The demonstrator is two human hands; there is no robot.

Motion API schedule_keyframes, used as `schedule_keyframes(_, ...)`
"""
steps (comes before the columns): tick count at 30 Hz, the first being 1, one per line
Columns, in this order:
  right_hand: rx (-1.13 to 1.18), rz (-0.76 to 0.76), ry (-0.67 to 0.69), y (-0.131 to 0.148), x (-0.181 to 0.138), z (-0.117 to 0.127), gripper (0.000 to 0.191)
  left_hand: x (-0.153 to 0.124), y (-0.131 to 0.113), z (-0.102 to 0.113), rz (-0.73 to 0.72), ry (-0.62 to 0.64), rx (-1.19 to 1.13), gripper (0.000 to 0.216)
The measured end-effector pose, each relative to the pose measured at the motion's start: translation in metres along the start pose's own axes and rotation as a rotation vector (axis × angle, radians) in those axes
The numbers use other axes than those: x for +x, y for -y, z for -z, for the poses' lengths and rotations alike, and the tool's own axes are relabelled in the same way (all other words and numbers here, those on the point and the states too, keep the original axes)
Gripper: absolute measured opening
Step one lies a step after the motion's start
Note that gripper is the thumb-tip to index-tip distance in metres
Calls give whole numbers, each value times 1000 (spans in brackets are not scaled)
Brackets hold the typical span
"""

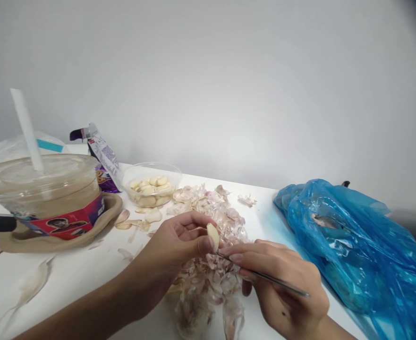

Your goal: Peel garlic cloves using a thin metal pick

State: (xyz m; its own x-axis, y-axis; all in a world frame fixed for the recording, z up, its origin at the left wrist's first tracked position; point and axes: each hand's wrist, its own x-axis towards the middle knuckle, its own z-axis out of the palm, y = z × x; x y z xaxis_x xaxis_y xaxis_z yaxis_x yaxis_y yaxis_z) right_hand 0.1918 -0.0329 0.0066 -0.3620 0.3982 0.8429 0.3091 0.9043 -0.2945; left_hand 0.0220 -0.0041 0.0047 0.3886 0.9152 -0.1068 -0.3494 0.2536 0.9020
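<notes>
Pinched between the thumb and fingers of my left hand [182, 245] is a peeled, pale garlic clove [213, 237], held upright above the peels. My right hand [282, 278] grips a slim metal tool [278, 282], its exact kind unclear. The tool's tip points left and meets the lower end of the clove, or lies very close to it. Beneath both hands spreads a heap of papery garlic skins [225, 217]. A clear plastic bowl [172, 174] behind my left hand contains several peeled cloves [151, 185]. Unpeeled cloves [123, 217] and loose skins lie beside the bowl.
A large drink cup [52, 198] with a straw stands at left in a cardboard holder [52, 244]. Behind it is a purple snack packet [105, 163]. A blue plastic bag [356, 255] covers the table's right side. A pale wall [229, 85] rises behind the white table [83, 283].
</notes>
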Motion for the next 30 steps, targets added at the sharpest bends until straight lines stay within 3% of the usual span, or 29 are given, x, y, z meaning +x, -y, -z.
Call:
schedule_keyframes(13,66,-2,1,1,0,-1,22,2,1,2,-30,-48,33,20)
schedule_keyframes(20,2,59,-53,0,1,-2,20,4,2,3,-19,9,10,21)
schedule_keyframes(30,-79,121,25,-3,-7,-1,21,4,1,1,4,-11,-23,22)
